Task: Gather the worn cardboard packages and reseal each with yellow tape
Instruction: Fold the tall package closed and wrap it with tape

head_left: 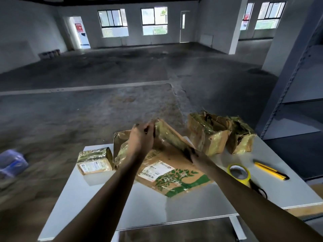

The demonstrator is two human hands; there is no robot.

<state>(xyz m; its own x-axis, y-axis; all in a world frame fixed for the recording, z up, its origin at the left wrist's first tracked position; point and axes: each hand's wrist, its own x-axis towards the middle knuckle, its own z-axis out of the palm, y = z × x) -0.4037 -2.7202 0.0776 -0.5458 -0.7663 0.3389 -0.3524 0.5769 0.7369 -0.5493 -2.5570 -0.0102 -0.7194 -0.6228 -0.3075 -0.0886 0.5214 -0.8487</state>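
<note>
Brown cardboard, creased and shiny with old film, is what you are holding. The flat brown cardboard package (174,173) printed with a green tree lies at the centre of the white worktop (145,206), and its long taped flap (169,137) is lifted. Your left hand (141,135) has its fingers (147,128) curled over the flap's far end. Your right hand (190,153) meets the near end, but blur hides whether it pinches or only presses.

Expect the board to be light and gone limp at the folds, with slippery film over it. Hold it by the bare board edge close to the crease, not by the loose wrap, which would likely tear.

A small film-wrapped box (95,159) sits just beside the package at centre left. Two torn cardboard boxes (206,133) stand close behind the flap at centre right and may crowd it as you fold it down. The roll of yellow tape (239,172), the black-handled scissors (258,189) and the yellow utility knife (270,171) lie near your right forearm, with nothing blocking them. Grey metal shelving (297,84) fills the right edge of the frame.
</note>
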